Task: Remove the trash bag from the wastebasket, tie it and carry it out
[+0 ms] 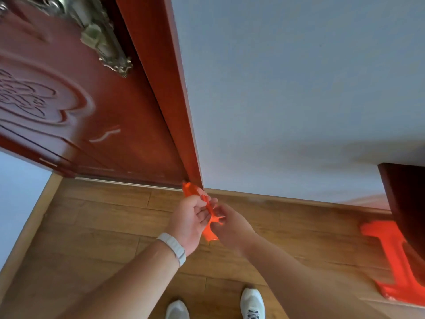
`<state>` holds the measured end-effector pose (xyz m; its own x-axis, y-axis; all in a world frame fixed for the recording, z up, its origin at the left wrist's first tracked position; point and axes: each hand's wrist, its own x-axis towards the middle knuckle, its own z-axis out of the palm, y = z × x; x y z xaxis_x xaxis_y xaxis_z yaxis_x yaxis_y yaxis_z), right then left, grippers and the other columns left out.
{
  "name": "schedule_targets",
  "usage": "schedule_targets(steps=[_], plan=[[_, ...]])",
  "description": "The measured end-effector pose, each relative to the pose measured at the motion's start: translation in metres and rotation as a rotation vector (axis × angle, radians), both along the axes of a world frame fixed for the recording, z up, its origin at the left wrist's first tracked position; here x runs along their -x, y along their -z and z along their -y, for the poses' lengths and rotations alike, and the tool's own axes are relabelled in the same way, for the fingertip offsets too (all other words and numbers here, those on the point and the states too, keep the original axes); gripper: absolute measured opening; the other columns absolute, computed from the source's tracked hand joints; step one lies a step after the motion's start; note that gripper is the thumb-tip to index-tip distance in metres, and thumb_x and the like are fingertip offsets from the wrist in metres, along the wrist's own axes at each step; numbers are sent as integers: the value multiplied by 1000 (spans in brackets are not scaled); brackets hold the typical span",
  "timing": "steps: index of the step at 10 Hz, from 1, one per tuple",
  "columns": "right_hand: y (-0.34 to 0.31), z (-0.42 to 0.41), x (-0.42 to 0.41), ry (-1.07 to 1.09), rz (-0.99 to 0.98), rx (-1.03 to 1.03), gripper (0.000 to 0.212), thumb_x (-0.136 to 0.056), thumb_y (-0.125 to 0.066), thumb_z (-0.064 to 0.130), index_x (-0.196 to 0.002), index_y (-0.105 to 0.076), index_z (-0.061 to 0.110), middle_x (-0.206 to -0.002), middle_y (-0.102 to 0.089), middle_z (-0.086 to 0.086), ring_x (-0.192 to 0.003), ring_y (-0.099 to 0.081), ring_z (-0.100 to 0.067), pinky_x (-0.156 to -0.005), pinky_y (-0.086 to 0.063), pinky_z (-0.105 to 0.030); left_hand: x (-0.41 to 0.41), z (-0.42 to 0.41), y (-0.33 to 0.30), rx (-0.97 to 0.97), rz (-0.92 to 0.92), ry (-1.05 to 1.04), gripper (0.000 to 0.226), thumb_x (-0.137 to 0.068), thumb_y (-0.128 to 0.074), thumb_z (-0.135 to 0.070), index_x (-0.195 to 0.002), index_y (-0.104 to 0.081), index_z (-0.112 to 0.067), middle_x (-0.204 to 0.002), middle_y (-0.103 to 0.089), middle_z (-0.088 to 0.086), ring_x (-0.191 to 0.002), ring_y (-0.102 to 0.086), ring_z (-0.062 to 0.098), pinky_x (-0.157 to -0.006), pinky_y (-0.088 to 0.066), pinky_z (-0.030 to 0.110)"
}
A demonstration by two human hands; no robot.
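Both hands pinch a twisted strip of orange trash bag low at centre frame.

White wall (299, 88) fills the upper right; a carved red door (69, 100) stands at upper left, its frame edge meeting the wood floor (103, 226) just above the hands. Left hand (189, 221), white wristband (173, 248) behind it, and right hand (230, 229) each press their grip on the trash bag (208, 211). An orange object (391, 256) lies lower right, well apart. White shoes (252, 302) show at the bottom edge.

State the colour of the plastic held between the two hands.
Bright orange plastic, clearest in the head view.
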<state>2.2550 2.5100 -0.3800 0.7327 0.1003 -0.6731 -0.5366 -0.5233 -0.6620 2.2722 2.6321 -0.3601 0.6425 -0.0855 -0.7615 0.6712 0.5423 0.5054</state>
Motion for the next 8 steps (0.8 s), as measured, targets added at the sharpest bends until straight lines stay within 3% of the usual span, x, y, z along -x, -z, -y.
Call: schedule_targets(steps=[1,2,3,4,5,6,7,8], plan=[[34,6,-10,22,-13,13,33,-85,-52,22,-117,-54,32,-107,-61,12,-89,-61,-13,-74,-52,-28,-14,2,35,-13,-23,7,28,-81,-43,-4,-105,-58,-3,-105,-63,19,-100,-60,29,-105,-41,43],[62,11,-19,58,-20,10,36,-86,-52,23,-121,-53,31,-108,-59,15,-90,-59,-8,-69,-50,-23,-23,4,65,-46,-50,40,22,-85,-42,-5,-98,-61,-4,-112,-66,20,-112,-60,26,-108,-36,42],[89,18,-28,115,-30,30,39,-86,-55,23,-124,-53,28,-118,-61,10,-100,-58,-10,-69,-49,-23,-35,3,99,-109,-94,85,25,-90,-42,-8,-106,-60,-5,-123,-63,18,-121,-53,25,-113,-30,42],[115,26,-37,214,-32,1,38,-86,-57,21,-124,-56,25,-118,-62,10,-93,-61,-6,-63,-47,-20,-52,2,132,-143,-74,115,27,-91,-43,-12,-110,-61,-7,-117,-67,11,-116,-56,20,-109,-33,38],[134,33,-39,251,-17,-4,35,-87,-58,20,-122,-57,25,-117,-62,11,-92,-59,-3,-63,-46,-20,-68,0,158,-225,-23,189,29,-88,-47,-14,-111,-64,-7,-110,-70,8,-107,-62,18,-102,-38,36],[144,39,-33,212,-27,41,35,-87,-59,22,-122,-57,27,-117,-61,12,-99,-59,-8,-78,-52,-29,-72,-8,172,-434,-2,347,22,-82,-55,-24,-97,-70,-16,-107,-70,6,-104,-63,22,-86,-47,34],[133,46,-29,169,-46,41,34,-88,-57,24,-122,-55,29,-115,-58,14,-105,-56,-10,-72,-52,-29,-68,-18,162,-575,32,436,14,-83,-58,-25,-86,-71,-23,-101,-72,8,-95,-66,22,-67,-46,28],[108,50,-29,154,-28,68,34,-88,-56,25,-121,-55,31,-117,-58,13,-106,-55,-10,-73,-52,-29,-55,-26,135,-716,77,502,17,-88,-55,-25,-101,-66,-24,-103,-67,0,-93,-62,11,-65,-43,24]])
